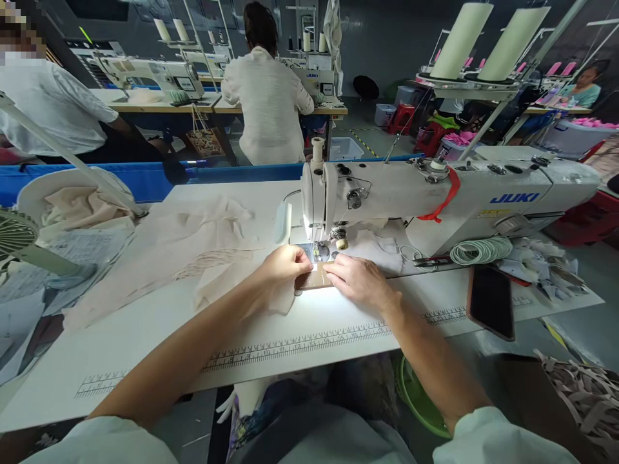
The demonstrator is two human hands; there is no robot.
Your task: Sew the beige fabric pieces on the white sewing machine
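Fingers (pixel 300 258) of the left hand (pixel 285 263) are bent and drawn together, tips down on the left end of a small tan piece (pixel 313 279). Whether the thumb grips under the edge is hidden. Right hand (pixel 360 281) lies flat and spread a little, palm down, its fingers (pixel 340 264) pressing the right end of the same piece; nothing is clamped in it.

- Tan piece: flat on the desk (pixel 290 322), in the lit patch at the foot of the sewing machine (pixel 435 193). Long axis runs left to right across the person's front, between the two hands.
- Presser foot (pixel 320 250): just beyond the far edge of the piece, directly away from the person. Both sets of fingertips sit close beside it, the left ones nearer.
- Pale cloth (pixel 193 248): loose and rumpled, left of the left hand, one fold reaching under that wrist.
- Ruler (pixel 300 341) printed along the desk, nearer the person than the hands.
- Phone (pixel 489 301): face down, well right of the right hand. Coil of elastic (pixel 481 249) is behind it.
- Red ribbon (pixel 447 196) is tied over the machine arm.
- Another person (pixel 268 96) sits with back turned at a far desk, well apart.
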